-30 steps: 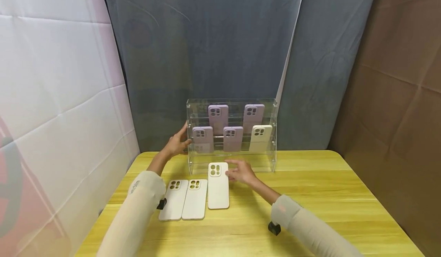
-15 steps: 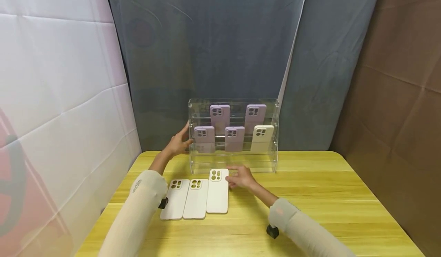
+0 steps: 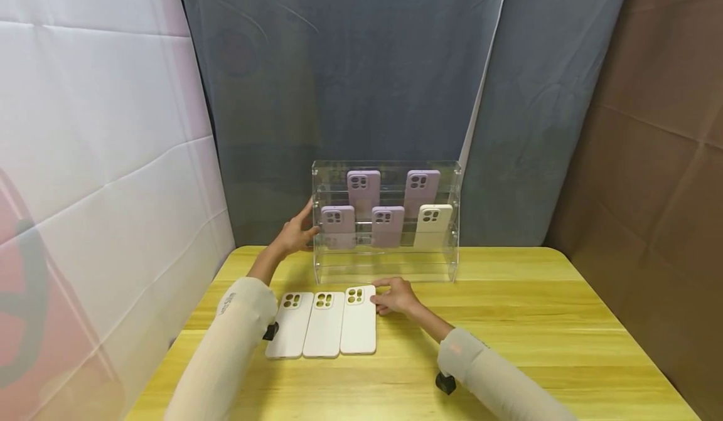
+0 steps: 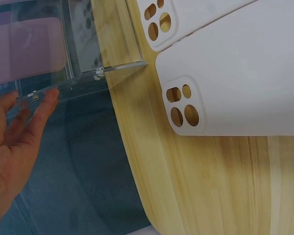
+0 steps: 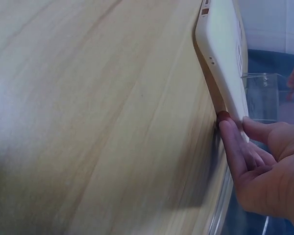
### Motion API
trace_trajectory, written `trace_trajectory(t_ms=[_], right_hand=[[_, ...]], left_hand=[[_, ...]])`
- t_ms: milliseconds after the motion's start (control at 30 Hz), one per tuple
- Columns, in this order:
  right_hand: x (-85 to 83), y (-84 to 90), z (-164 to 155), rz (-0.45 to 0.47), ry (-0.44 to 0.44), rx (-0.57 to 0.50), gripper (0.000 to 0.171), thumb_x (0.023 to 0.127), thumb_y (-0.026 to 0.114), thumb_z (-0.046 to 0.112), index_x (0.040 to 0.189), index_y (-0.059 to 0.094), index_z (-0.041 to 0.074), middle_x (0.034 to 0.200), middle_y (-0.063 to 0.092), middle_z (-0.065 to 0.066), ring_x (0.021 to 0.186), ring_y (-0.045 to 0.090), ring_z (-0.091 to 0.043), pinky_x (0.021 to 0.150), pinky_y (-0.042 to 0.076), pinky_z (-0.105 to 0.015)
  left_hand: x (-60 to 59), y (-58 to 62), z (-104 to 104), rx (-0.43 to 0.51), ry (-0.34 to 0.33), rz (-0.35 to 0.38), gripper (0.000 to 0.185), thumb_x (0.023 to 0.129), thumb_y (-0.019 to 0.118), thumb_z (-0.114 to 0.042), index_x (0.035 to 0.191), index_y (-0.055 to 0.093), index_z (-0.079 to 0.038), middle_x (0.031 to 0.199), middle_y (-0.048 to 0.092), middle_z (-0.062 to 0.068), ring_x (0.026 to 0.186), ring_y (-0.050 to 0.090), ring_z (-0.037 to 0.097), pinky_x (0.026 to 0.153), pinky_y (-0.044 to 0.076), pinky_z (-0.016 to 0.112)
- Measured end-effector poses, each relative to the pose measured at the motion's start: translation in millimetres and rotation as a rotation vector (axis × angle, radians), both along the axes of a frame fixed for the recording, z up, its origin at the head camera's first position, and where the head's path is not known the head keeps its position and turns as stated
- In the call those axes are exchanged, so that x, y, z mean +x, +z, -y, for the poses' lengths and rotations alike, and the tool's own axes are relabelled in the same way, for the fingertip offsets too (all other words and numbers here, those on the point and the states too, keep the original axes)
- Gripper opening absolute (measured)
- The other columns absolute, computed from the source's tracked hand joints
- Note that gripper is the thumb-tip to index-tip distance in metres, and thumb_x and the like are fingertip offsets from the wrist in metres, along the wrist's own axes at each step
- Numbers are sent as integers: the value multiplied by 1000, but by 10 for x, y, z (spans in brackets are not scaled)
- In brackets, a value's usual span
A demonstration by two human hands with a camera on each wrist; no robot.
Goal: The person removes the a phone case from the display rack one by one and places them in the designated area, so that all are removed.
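Touching white case [image 3: 358,320] edge, right hand [image 3: 396,296] fingers straight, left hand [image 3: 295,235] spread on rack [image 3: 386,220].

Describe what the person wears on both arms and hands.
Both hands are bare: left hand, right hand. Each arm wears a long cream sleeve: left sleeve has small dark print near the cuff, right sleeve. A small black device sits under each wrist.

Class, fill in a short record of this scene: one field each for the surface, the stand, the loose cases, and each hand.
Surface: yellow wooden table
Stand: clear acrylic rack holding four purple cases and one cream case
Loose cases: three white phone cases lying side by side, camera holes towards the rack
Left hand: fingers straight against the rack's left side
Right hand: fingertips at the rightmost case's edge
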State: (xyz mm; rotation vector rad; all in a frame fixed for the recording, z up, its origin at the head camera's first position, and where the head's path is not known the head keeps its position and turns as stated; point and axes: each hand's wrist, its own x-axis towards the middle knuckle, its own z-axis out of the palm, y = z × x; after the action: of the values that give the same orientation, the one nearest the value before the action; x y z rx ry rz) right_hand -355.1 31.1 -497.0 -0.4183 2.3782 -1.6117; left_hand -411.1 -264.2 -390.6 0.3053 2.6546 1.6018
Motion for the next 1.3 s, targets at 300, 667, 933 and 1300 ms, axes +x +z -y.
trace_trajectory(t_ms=[300, 667, 933, 1300], right_hand=[[9, -1, -32, -8, -12, 8, 45, 92, 78, 0, 134, 64, -9, 83, 77, -21, 68, 77, -31, 60, 66, -33], [18, -25, -79, -77, -37, 31, 32, 85, 83, 0, 114, 74, -9, 70, 75, -16, 57, 74, -26, 51, 63, -31], [-6, -52, -90, -101, -49, 41, 30, 85, 84, 2, 112, 75, -8, 68, 74, -14, 55, 74, -24, 49, 63, -30], [-26, 125, -208, -189, -60, 83, 34, 87, 83, 5, 116, 74, -9, 76, 77, -16, 66, 76, -34, 56, 65, -38]], left_hand=[[-9, 44, -26, 1, -3, 17, 87, 108, 53, -2, 168, -5, -26, 164, 14, 38, 141, 39, 55, 89, 60, 58], [-13, 14, -28, -11, 0, -11, 88, 108, 54, -5, 167, -5, -35, 165, 17, 36, 141, 42, 53, 88, 63, 53], [-8, 22, -41, -5, 11, 13, 88, 109, 53, -7, 166, -5, -39, 167, 15, 32, 144, 40, 50, 93, 60, 56], [-4, 9, -20, -9, 15, 23, 88, 109, 53, -8, 165, -7, -40, 167, 14, 33, 141, 43, 51, 92, 61, 54]])
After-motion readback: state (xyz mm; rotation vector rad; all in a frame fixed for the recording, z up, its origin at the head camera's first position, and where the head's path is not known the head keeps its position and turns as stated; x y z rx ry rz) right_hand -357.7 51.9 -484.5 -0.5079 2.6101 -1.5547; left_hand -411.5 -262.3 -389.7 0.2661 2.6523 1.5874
